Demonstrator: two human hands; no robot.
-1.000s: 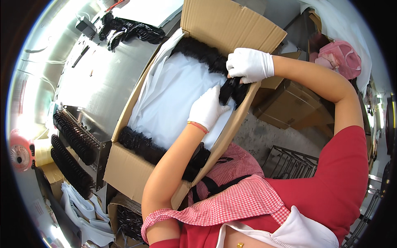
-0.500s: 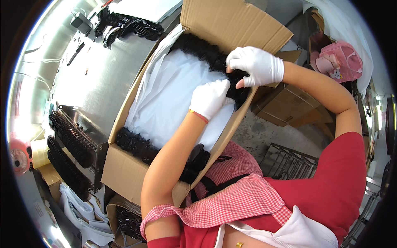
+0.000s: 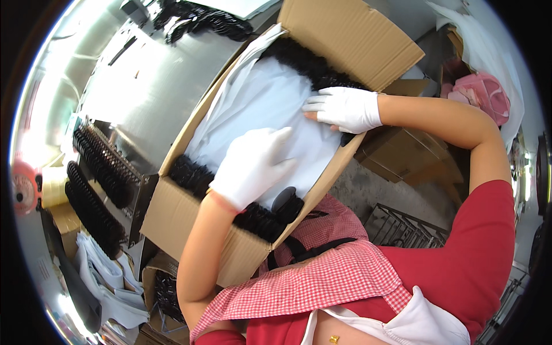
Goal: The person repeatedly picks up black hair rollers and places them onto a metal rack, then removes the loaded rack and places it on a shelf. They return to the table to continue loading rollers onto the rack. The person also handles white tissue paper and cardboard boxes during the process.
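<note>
While the white sheet (image 3: 247,106) lies inside the cardboard carton (image 3: 178,213), the head view shows the right hand (image 3: 345,109) flat over its two o'clock edge, fingers fanned, as if to steady it; the left hand (image 3: 253,164), near the centre, has its thumb away from its fingers and grips nothing I can see. Black bristly pieces (image 3: 305,60) border the sheet at one and seven o'clock, perhaps as packed contents. A raised flap (image 3: 353,37) walls off one o'clock, and the left forearm (image 3: 198,253) hides part of the lower pieces. A steel table (image 3: 190,63) stretches at ten o'clock, a pink bag (image 3: 486,98) at two.
</note>
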